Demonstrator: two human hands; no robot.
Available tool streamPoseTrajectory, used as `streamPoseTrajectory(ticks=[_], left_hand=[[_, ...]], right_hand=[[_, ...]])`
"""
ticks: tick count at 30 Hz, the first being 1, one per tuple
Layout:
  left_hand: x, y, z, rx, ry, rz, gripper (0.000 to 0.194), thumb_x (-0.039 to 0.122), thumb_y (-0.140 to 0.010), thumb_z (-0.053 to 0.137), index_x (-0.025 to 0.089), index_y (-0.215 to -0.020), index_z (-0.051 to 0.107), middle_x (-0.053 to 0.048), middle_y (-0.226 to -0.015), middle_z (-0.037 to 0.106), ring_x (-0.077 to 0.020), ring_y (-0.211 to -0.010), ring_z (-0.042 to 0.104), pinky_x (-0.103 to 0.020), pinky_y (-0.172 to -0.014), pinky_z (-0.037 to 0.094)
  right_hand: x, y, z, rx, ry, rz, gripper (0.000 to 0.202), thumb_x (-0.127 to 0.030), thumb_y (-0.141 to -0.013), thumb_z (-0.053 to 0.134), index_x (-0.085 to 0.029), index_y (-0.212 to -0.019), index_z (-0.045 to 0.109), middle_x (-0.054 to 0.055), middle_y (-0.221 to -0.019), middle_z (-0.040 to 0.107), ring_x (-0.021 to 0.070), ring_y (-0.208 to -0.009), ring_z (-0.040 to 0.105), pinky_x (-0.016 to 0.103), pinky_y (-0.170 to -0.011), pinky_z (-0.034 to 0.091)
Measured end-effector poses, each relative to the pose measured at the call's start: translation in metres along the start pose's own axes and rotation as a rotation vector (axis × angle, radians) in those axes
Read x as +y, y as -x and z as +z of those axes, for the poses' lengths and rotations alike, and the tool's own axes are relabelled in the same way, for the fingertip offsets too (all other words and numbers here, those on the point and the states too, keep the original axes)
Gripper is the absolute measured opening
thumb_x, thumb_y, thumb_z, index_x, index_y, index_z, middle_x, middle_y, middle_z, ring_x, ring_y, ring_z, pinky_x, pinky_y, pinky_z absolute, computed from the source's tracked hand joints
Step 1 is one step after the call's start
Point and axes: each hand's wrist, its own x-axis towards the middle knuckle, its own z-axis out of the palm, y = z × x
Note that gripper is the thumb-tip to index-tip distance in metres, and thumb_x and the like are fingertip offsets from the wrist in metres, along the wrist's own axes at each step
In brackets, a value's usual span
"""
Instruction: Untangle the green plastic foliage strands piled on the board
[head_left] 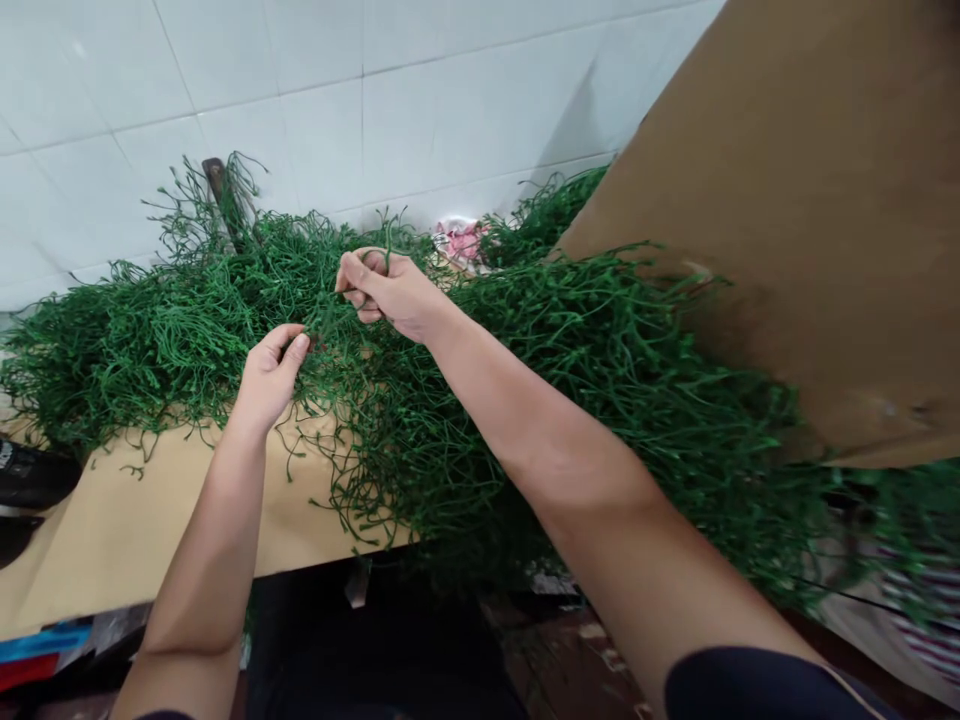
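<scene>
My right hand (386,290) is closed around a thin green artificial plant stem (388,238), which sticks up and curls above the fingers. Lower and to the left, my left hand (274,368) has thumb and index finger pinched together. Whatever lies between those fingertips blends into the green behind and cannot be made out. Both hands are in front of a long pile of green stems (202,320) with small knobby tips. Under my right forearm a second heap of green stems (600,370) spreads to the right.
Beige board (172,510) supports the piles. A large brown cardboard sheet (787,230) leans at the right. Behind are a white tiled wall (315,130), an upright dark bar (217,190) and a pink-and-white bundle (461,240). A black object (34,475) sits at the left edge.
</scene>
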Motion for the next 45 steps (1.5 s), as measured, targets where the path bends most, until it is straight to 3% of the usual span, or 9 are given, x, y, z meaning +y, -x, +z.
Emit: streamPoseTrajectory(ticks=[5,7,11,19,24,34,40,43,45], left_hand=[[-0.007,0.003,-0.004,0.078,-0.08,0.015,0.022,0.035,-0.077,0.055,0.016,-0.082,0.064,-0.002,-0.077,0.062,-0.014,-0.077,0.056,-0.026,-0.075,0.045],[-0.01,0.006,-0.005,0.106,-0.134,0.059,0.021,0.034,-0.077,0.054,0.015,-0.08,0.064,-0.003,-0.079,0.063,-0.0149,-0.08,0.057,-0.027,-0.077,0.045],[-0.02,0.015,-0.004,0.114,-0.238,0.095,0.021,0.034,-0.075,0.056,0.015,-0.075,0.064,-0.004,-0.079,0.061,-0.0154,-0.079,0.057,-0.028,-0.079,0.045],[-0.027,0.02,0.011,-0.053,-0.203,-0.185,0.031,0.042,-0.075,0.053,0.014,-0.082,0.064,-0.003,-0.074,0.063,-0.015,-0.072,0.055,-0.028,-0.071,0.044],[-0.031,0.016,0.018,0.019,-0.137,-0.242,0.019,0.032,-0.068,0.061,0.016,-0.077,0.059,0.0,-0.07,0.059,-0.0121,-0.066,0.052,-0.025,-0.066,0.042],[-0.023,0.018,0.026,0.178,0.061,-0.191,0.012,0.023,-0.074,0.059,0.019,-0.074,0.047,0.002,-0.07,0.054,-0.0103,-0.072,0.055,-0.023,-0.073,0.044],[-0.017,0.018,0.03,0.195,-0.186,-0.091,0.004,0.02,-0.078,0.052,0.019,-0.077,0.049,0.001,-0.07,0.052,-0.0107,-0.066,0.049,-0.023,-0.068,0.042],[-0.015,0.019,0.029,0.165,-0.35,-0.058,0.004,0.023,-0.078,0.051,0.019,-0.077,0.052,0.0,-0.074,0.056,-0.0127,-0.071,0.05,-0.025,-0.071,0.041],[-0.014,0.019,0.027,0.123,-0.461,-0.069,0.007,0.023,-0.078,0.051,0.018,-0.077,0.056,-0.001,-0.074,0.058,-0.0138,-0.071,0.051,-0.026,-0.071,0.04]], right_hand=[[0.014,0.005,0.015,-0.06,0.141,-0.051,0.052,-0.049,-0.051,0.081,-0.017,-0.071,0.045,-0.007,-0.061,0.039,0.0039,-0.055,0.035,0.021,-0.049,0.029],[0.023,0.005,0.018,-0.084,0.167,-0.023,0.053,-0.044,-0.048,0.084,-0.017,-0.071,0.045,-0.008,-0.06,0.04,0.004,-0.055,0.035,0.021,-0.051,0.029],[0.045,0.006,0.018,-0.139,0.17,0.047,0.044,-0.035,-0.053,0.082,-0.016,-0.074,0.048,-0.009,-0.058,0.037,0.0049,-0.053,0.034,0.022,-0.053,0.029],[0.072,0.014,0.012,-0.243,0.094,-0.003,0.024,-0.019,-0.062,0.065,-0.015,-0.079,0.048,-0.002,-0.072,0.05,0.0091,-0.069,0.047,0.026,-0.066,0.039],[0.076,0.017,0.013,-0.261,0.021,-0.028,0.025,-0.016,-0.061,0.062,-0.016,-0.08,0.046,-0.002,-0.076,0.047,0.0091,-0.073,0.046,0.026,-0.07,0.04],[0.084,0.018,0.011,-0.094,-0.205,0.048,0.038,-0.019,-0.061,0.064,-0.021,-0.092,0.043,-0.003,-0.081,0.05,0.0092,-0.075,0.05,0.024,-0.072,0.043],[0.077,0.02,0.013,-0.15,-0.008,0.012,0.036,-0.038,-0.064,0.071,-0.019,-0.082,0.046,-0.004,-0.069,0.042,0.0071,-0.061,0.037,0.023,-0.059,0.035],[0.079,0.02,0.015,-0.238,0.201,-0.06,0.026,-0.032,-0.065,0.069,-0.017,-0.072,0.048,-0.002,-0.07,0.045,0.0093,-0.064,0.041,0.025,-0.062,0.035],[0.082,0.019,0.013,-0.185,0.392,-0.076,0.015,-0.024,-0.069,0.062,-0.017,-0.069,0.049,-0.001,-0.067,0.045,0.0114,-0.065,0.042,0.027,-0.064,0.035]])
